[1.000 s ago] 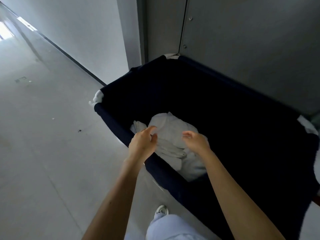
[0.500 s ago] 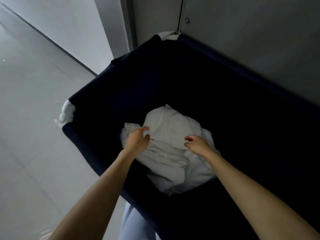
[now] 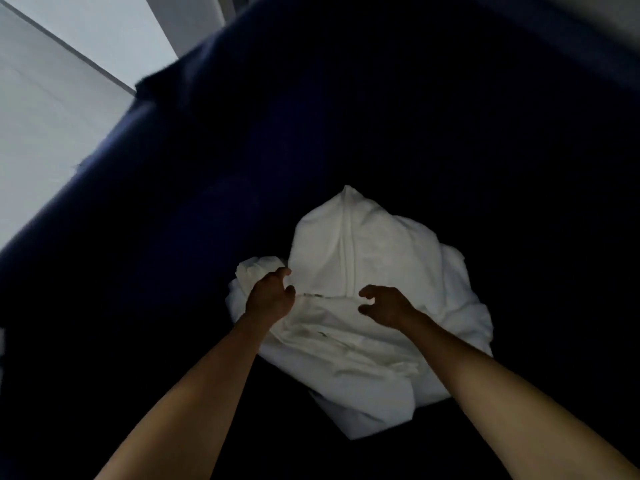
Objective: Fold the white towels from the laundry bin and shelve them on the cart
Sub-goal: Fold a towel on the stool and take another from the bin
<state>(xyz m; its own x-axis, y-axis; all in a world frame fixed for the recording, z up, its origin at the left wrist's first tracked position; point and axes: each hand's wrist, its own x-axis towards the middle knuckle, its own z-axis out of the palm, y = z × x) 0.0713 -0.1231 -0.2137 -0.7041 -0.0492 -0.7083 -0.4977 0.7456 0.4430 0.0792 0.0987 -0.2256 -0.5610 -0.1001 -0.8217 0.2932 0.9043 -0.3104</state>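
Note:
A crumpled heap of white towels point(image 3: 367, 244) lies at the bottom of the deep navy fabric laundry bin point(image 3: 207, 140). Both my arms reach down into the bin. My left hand point(image 3: 270, 296) hovers over the heap's left edge, thumb and fingers loosely curled and apart, holding nothing. My right hand point(image 3: 384, 304) is just over the middle of the heap, its fingers bent like a claw with a gap between thumb and fingers, gripping nothing that I can see. Whether either hand touches the cloth is unclear. The cart is out of view.
The bin's dark walls fill most of the view and rise around the towels on all sides. Pale grey floor point(image 3: 38, 126) and a light wall point(image 3: 104, 32) show at the upper left, beyond the bin's rim.
My head and both arms have gone deeper into the bin, so the towels look larger and nearer. The hands stay spread over the heap, and the towels have not moved.

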